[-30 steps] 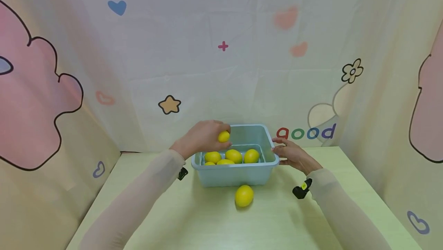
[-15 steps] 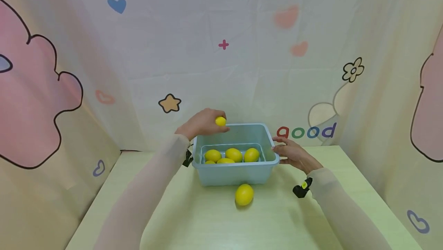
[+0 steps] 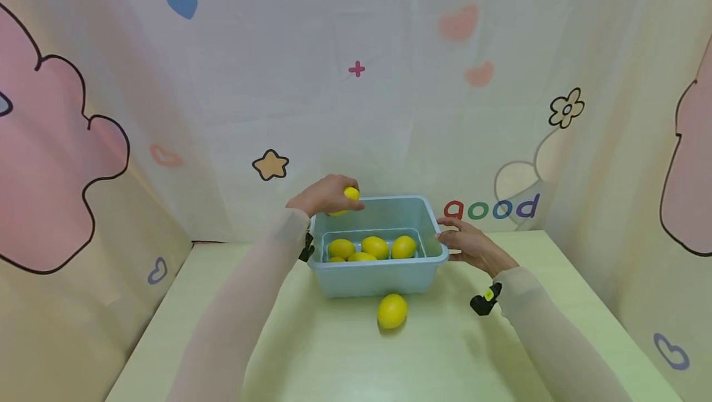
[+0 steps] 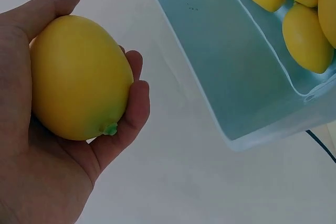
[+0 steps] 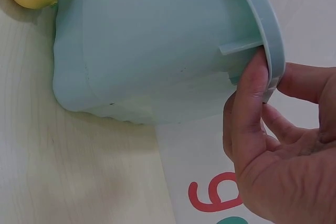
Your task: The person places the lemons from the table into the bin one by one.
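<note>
My left hand [image 3: 324, 195] holds a yellow lemon [image 4: 81, 77] at the back left of a light blue plastic bin [image 3: 378, 281], at about rim height. In the left wrist view its fingers and thumb curl round the fruit, whose green stem end shows. Over at the bin's right side, my right hand [image 3: 471, 247] pinches the rim [image 5: 273, 51], thumb on one face and fingers under the lip. Several lemons [image 3: 375, 247] lie inside the bin. Another lemon [image 3: 392, 311] rests on the table just in front of it.
The bin stands on a pale wood-look table [image 3: 334, 352] near its back edge. A printed cloth [image 3: 356, 130] hangs behind and along both sides. Black wrist cameras [image 3: 486, 300] sit on both sleeves.
My left hand has risen with its lemon from over the fruit in the bin to the back left rim, lately drifting slightly left. The right hand keeps its hold on the rim.
</note>
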`<action>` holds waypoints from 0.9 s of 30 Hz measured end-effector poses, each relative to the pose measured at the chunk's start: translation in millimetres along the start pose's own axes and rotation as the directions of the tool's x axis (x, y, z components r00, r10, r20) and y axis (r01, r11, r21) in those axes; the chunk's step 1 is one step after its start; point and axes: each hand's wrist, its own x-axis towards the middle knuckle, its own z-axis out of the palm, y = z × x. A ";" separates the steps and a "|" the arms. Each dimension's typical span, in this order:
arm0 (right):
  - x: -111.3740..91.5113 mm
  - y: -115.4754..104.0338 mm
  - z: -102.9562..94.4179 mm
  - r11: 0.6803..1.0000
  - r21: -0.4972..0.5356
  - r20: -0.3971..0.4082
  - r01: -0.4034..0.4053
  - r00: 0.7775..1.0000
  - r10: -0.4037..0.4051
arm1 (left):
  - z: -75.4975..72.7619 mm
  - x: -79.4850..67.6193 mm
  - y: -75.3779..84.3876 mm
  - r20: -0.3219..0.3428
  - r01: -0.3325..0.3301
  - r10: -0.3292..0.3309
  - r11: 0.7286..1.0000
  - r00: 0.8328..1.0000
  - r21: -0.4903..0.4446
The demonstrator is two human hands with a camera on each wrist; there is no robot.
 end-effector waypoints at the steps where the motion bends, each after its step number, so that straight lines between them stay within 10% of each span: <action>1: -0.3 -0.5 0.1 1.000 0.003 0.001 -0.001 1.000 0.001 | -0.5 1.5 -0.1 0.012 0.013 -0.013 1.000 1.000 -0.001; 14: -1.0 -0.1 -0.5 1.000 0.023 0.001 -0.011 1.000 0.011 | 3.4 13.6 6.3 0.126 0.129 -0.126 0.991 0.984 -0.020; 27: -2.0 -3.4 0.4 1.000 0.012 -0.011 -0.019 1.000 0.019 | 7.7 25.6 3.3 0.104 0.159 -0.157 0.987 0.982 -0.016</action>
